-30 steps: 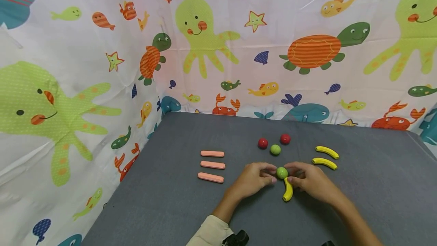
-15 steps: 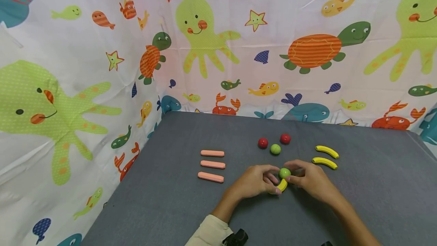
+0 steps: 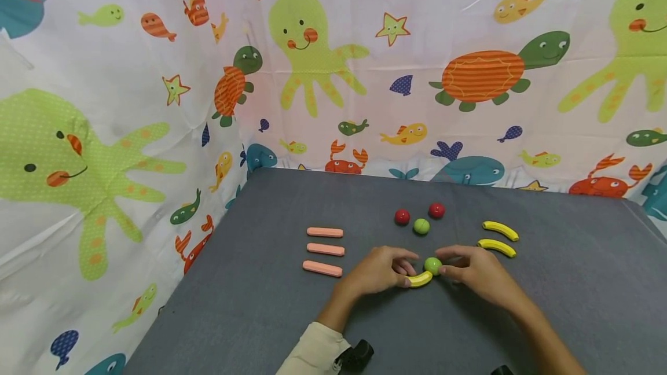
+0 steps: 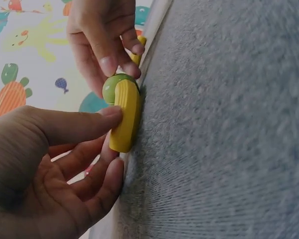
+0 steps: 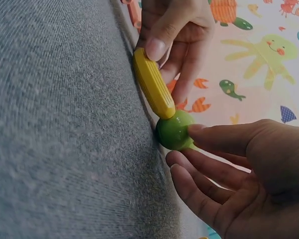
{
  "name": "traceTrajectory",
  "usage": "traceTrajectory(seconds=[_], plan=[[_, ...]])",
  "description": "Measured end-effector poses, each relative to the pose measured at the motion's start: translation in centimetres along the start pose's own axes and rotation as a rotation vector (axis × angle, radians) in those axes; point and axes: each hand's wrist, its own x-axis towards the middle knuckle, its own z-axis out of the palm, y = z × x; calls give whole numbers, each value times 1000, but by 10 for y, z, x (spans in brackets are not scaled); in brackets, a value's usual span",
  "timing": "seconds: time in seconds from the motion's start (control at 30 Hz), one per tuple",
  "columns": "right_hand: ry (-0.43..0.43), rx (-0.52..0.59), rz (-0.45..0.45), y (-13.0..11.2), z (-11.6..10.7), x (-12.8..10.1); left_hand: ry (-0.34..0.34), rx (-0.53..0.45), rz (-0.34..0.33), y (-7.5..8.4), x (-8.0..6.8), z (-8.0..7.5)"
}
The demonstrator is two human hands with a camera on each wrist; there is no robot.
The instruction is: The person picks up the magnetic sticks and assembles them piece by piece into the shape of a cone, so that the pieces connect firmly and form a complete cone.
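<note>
On the grey table my two hands meet near the front middle. My left hand pinches the left end of a yellow toy banana, which lies crosswise just in front of a green ball. In the left wrist view the thumb presses on the banana with the fingers curled below it. My right hand pinches the green ball between thumb and forefinger. The right wrist view shows the thumb on the ball and the banana touching it.
Three pink bars lie in a column at the left. Two red balls and another green ball sit behind my hands. Two more bananas lie at the right. A sea-animal curtain walls the back and left.
The banana has swung from pointing towards me to lying crosswise in front of the green ball, turned by my left hand. The right hand has stayed on the ball.
</note>
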Motion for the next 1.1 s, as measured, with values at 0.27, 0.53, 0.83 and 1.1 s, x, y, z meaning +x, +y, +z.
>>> traceTrajectory(seconds=[0.27,0.53,0.83,1.1], plan=[[-64,42,24,-4,3,0,63,84,9,2,0,2],[-131,91,-16,-8,5,0,64,112,13,4,3,8],[3,-20,-20,-1,-13,-2,47,143,24,6,6,11],[304,-206,-60,22,-34,-6,49,147,18,6,5,12]])
